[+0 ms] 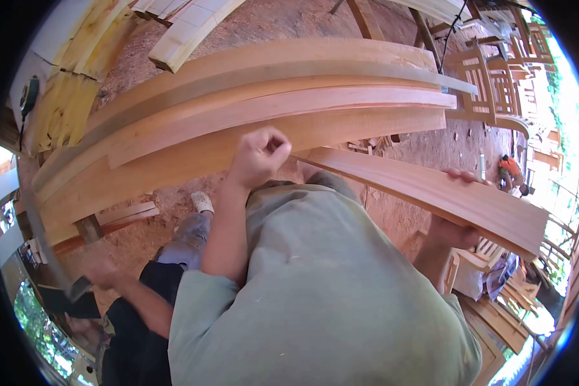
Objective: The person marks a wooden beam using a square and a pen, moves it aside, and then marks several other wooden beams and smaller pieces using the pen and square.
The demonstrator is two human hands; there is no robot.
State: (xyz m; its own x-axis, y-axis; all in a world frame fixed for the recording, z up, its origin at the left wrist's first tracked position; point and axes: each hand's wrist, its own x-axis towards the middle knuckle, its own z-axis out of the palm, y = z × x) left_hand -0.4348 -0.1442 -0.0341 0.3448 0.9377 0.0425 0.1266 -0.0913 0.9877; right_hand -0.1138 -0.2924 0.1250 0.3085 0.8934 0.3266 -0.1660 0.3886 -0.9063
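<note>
Sawdust-strewn dirt ground (424, 151) lies under an open-air wood workshop, where a stack of long boards (238, 109) rests crosswise on a low support, their faces pale orange and one edge greyish. Paler, yellowish boards (77, 83) lie at the upper left with a green power tool (29, 95) beside them, and unfinished wooden chairs (489, 80) stand at the upper right. One loose plank (424, 193) slants from the middle of the view down to the right, just in front of the stack and raised off the ground. The right hand (455, 215) is clamped on the plank's far part, fingers hooked over its upper face and the palm beneath. The left hand (260, 156) is balled into a fist at the plank's near end, against the stack; whether it grips anything cannot be told. The two hands are well apart, with the person's green shirt (328, 289) filling the lower view between them. At the lower left, a co-worker's hand (100, 270) holds something dark, with a jeans leg and a white shoe (201, 201) nearby. Another person in orange (511, 170) crouches far off at the right.
</note>
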